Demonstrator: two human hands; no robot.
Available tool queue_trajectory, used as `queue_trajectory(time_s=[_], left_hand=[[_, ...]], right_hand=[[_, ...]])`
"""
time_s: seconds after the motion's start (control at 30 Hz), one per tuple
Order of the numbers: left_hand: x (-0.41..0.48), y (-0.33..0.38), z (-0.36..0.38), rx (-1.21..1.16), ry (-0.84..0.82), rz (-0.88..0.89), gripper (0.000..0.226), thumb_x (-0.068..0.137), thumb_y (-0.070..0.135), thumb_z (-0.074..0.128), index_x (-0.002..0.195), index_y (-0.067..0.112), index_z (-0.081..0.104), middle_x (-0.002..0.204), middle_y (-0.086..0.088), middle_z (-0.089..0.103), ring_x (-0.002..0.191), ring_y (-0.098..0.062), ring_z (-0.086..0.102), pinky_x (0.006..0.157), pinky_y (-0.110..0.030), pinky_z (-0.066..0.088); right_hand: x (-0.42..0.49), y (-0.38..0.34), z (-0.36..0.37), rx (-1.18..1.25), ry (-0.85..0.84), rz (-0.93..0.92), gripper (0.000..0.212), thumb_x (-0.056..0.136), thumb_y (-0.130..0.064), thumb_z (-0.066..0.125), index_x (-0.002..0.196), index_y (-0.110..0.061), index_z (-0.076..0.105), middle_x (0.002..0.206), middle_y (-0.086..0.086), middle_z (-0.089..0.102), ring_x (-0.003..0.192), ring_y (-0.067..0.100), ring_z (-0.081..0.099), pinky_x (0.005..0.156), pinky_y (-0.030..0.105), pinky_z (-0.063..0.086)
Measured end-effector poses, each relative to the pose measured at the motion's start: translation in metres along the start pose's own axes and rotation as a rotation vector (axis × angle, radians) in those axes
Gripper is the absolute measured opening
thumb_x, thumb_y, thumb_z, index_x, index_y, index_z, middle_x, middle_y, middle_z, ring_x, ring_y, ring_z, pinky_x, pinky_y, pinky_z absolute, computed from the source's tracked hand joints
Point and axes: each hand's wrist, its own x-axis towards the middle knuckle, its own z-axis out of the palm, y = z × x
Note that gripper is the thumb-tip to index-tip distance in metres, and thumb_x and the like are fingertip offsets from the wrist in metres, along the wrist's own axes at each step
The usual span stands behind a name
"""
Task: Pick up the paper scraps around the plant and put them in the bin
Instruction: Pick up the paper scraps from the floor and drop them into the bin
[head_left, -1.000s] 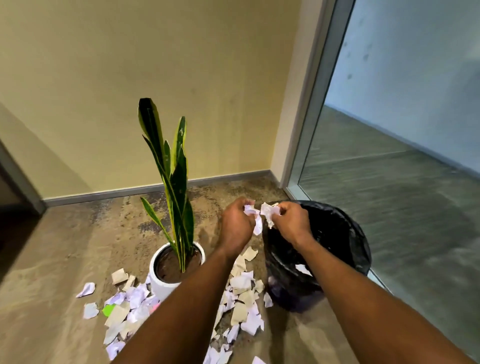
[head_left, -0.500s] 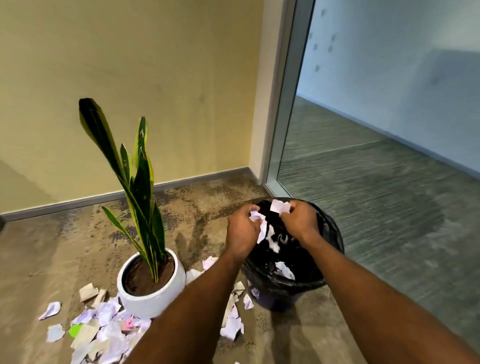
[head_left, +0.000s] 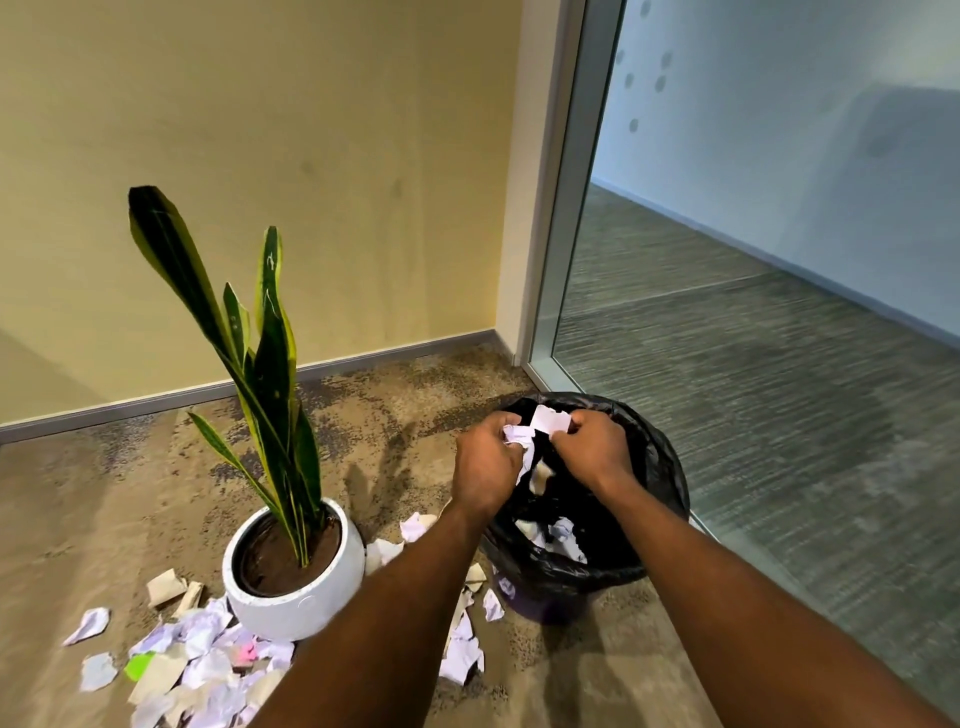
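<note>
Over the open mouth of the bin (head_left: 660, 467), lined with a black bag, my left hand (head_left: 485, 467) and my right hand (head_left: 592, 449) both grip white paper scraps (head_left: 545, 420). Some scraps hang between the hands, and a few lie inside the bin (head_left: 563, 535). The plant (head_left: 260, 353), with tall green leaves, stands in a white pot (head_left: 291, 608) to the left of the bin. Several white, beige, pink and green scraps (head_left: 202, 670) lie on the floor in front of the pot, and more scraps (head_left: 462, 649) lie between pot and bin.
A yellow wall (head_left: 311, 182) with a grey skirting runs behind the plant. A glass partition (head_left: 779, 260) in a metal frame stands right behind the bin. The floor is brown speckled carpet (head_left: 104, 509).
Both hands have carried the scraps from beside the bin's rim to above its opening. More scraps now lie inside the bin. My view has shifted right.
</note>
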Motion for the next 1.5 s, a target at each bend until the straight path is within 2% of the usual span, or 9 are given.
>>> queue_trajectory(time_s=[0.13, 0.33, 0.47, 0.63, 0.77, 0.87, 0.97, 1.07, 1.5], left_hand=[[0.001, 0.0, 0.004, -0.045, -0.089, -0.003, 0.05, 0.085, 0.002, 0.07, 0.132, 0.012, 0.058, 0.127, -0.013, 0.062, 0.104, -0.019, 0.066, 0.095, -0.032, 0.053], [0.002, 0.001, 0.007, -0.067, -0.107, 0.005, 0.046, 0.087, 0.0, 0.064, 0.132, 0.01, 0.057, 0.129, -0.01, 0.063, 0.12, -0.019, 0.059, 0.106, -0.037, 0.047], [0.0, -0.001, 0.005, -0.06, -0.09, 0.035, 0.043, 0.09, -0.001, 0.061, 0.132, 0.007, 0.057, 0.128, -0.008, 0.064, 0.12, -0.016, 0.059, 0.106, -0.029, 0.045], [-0.003, -0.013, -0.007, -0.038, -0.017, 0.037, 0.036, 0.092, -0.001, 0.056, 0.126, 0.008, 0.062, 0.122, -0.005, 0.067, 0.111, -0.011, 0.062, 0.097, -0.016, 0.044], [-0.008, -0.029, -0.027, -0.017, 0.059, 0.018, 0.036, 0.091, -0.001, 0.052, 0.122, 0.011, 0.065, 0.114, -0.003, 0.07, 0.098, -0.009, 0.064, 0.079, -0.005, 0.044], [-0.014, -0.046, -0.046, -0.003, 0.127, 0.008, 0.035, 0.09, 0.0, 0.052, 0.122, 0.006, 0.065, 0.116, -0.009, 0.07, 0.105, -0.018, 0.065, 0.091, -0.016, 0.044], [-0.03, -0.071, -0.063, 0.002, 0.193, 0.002, 0.037, 0.087, -0.002, 0.052, 0.119, 0.008, 0.066, 0.108, -0.009, 0.072, 0.097, -0.015, 0.065, 0.094, 0.002, 0.028], [-0.05, -0.112, -0.075, 0.073, 0.22, -0.053, 0.04, 0.081, -0.003, 0.053, 0.115, 0.013, 0.069, 0.103, -0.007, 0.072, 0.092, -0.019, 0.066, 0.082, -0.017, 0.043], [-0.168, -0.259, -0.038, 0.481, -0.316, -0.241, 0.052, 0.09, 0.026, 0.06, 0.139, 0.025, 0.046, 0.137, -0.005, 0.052, 0.118, -0.023, 0.052, 0.094, -0.033, 0.047]], right_hand=[[0.001, 0.004, 0.0, -0.041, 0.023, -0.015, 0.03, 0.081, -0.011, 0.061, 0.055, -0.015, 0.047, 0.057, -0.003, 0.053, 0.051, 0.011, 0.047, 0.046, 0.025, 0.032], [-0.001, 0.005, 0.003, -0.072, 0.051, -0.042, 0.031, 0.079, -0.006, 0.063, 0.054, -0.016, 0.047, 0.057, -0.001, 0.052, 0.053, 0.014, 0.048, 0.047, 0.026, 0.033], [-0.001, 0.005, 0.011, -0.051, 0.038, -0.029, 0.008, 0.081, -0.01, 0.068, 0.079, -0.018, 0.065, 0.088, 0.005, 0.068, 0.072, 0.018, 0.06, 0.061, 0.025, 0.042], [-0.009, -0.008, 0.03, -0.03, 0.046, -0.078, 0.04, 0.083, -0.014, 0.072, 0.121, -0.015, 0.061, 0.127, 0.008, 0.054, 0.105, 0.022, 0.06, 0.083, 0.026, 0.045], [-0.026, -0.032, 0.049, 0.016, 0.076, -0.217, 0.039, 0.085, -0.014, 0.065, 0.124, -0.014, 0.059, 0.128, 0.007, 0.052, 0.113, 0.024, 0.055, 0.095, 0.029, 0.043], [-0.046, -0.046, 0.069, -0.041, 0.045, -0.478, 0.038, 0.086, -0.01, 0.061, 0.124, -0.011, 0.057, 0.127, 0.007, 0.051, 0.115, 0.024, 0.052, 0.097, 0.034, 0.046], [-0.065, -0.05, 0.097, -0.122, -0.003, -0.706, 0.038, 0.085, -0.008, 0.059, 0.123, -0.009, 0.057, 0.122, 0.009, 0.052, 0.111, 0.025, 0.054, 0.091, 0.034, 0.049], [-0.084, -0.043, 0.133, -0.154, -0.112, -0.778, 0.038, 0.086, -0.011, 0.055, 0.124, -0.011, 0.054, 0.124, 0.009, 0.051, 0.11, 0.027, 0.055, 0.088, 0.036, 0.051], [-0.147, 0.099, 0.229, -0.738, -0.849, -0.236, 0.111, 0.07, -0.041, 0.082, 0.151, -0.042, 0.005, 0.163, 0.01, -0.003, 0.144, 0.038, 0.022, 0.108, 0.046, 0.038]])
